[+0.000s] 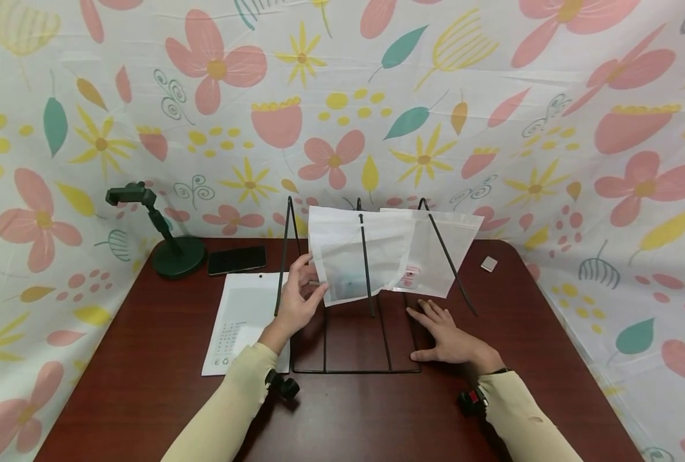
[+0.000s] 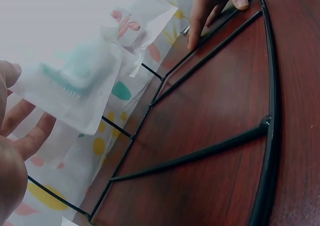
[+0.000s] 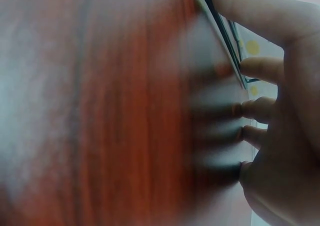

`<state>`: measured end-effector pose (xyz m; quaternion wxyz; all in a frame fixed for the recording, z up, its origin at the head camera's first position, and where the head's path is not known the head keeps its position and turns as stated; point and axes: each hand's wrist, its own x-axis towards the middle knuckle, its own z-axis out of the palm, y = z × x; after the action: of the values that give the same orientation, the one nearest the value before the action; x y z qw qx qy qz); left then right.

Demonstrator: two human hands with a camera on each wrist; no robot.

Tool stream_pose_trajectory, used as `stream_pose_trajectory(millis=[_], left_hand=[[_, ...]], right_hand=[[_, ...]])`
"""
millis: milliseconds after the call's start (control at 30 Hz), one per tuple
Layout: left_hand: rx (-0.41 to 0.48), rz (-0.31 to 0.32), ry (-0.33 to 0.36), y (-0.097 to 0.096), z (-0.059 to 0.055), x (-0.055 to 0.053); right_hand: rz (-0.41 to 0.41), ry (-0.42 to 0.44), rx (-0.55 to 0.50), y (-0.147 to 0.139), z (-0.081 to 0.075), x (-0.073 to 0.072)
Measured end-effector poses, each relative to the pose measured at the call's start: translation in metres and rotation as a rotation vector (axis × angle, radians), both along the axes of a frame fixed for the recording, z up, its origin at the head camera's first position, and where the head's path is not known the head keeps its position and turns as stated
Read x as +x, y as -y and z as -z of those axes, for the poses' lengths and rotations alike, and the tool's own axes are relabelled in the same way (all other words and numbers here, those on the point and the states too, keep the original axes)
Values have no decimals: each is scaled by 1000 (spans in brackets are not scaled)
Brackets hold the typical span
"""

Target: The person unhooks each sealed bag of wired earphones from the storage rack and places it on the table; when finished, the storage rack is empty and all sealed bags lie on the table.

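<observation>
Left-hand grip: the left hand [image 1: 298,298] pinches the left pouch [image 1: 342,256] at its left edge, thumb on the near side and fingertips partly behind it
Right-hand hold: the right hand [image 1: 449,337] grips nothing; its fingers are spread, touching the right side of the wire rack [image 1: 356,371], with the thumb at the front corner
Left pouch: white and partly see-through, tilted among the rack's uprights, its lower edge above the base wires; a bluish-green shape and the printed word "QUALITY" show low on it in the left wrist view
Right pouch: the right pouch [image 1: 429,250] sits behind and to the right, partly covered by the first, with a small pink-red item inside
Uprights: the middle upright [image 1: 365,256] crosses in front of the left pouch, the right upright [image 1: 448,256] in front of the other
Left of the rack: a printed white sheet [image 1: 250,308], a dark phone [image 1: 237,260] and a green stand [image 1: 178,256]
Far right: a small white object [image 1: 489,264] on the brown table [image 1: 348,417]
Backdrop: floral cloth [image 1: 330,77]
</observation>
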<state>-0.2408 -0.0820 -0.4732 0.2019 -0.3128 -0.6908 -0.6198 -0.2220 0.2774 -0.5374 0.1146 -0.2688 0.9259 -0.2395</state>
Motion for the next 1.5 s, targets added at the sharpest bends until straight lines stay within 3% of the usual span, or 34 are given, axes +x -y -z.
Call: stream_pose_trajectory(millis=[200,533,1200,1500], left_hand=[[-30,4,38,2,0,1],[-51,-6,-22,0,-3,2],[-16,-6,-47,0,-7,9],[-1,38,-101,1,-8,12]], right_hand=[[-3,-9,-10,1,-1,0],[3,-8,-4,3,-3,0],[2,-25,3,2,-2,2],[6,-27,-1,2,-1,3]])
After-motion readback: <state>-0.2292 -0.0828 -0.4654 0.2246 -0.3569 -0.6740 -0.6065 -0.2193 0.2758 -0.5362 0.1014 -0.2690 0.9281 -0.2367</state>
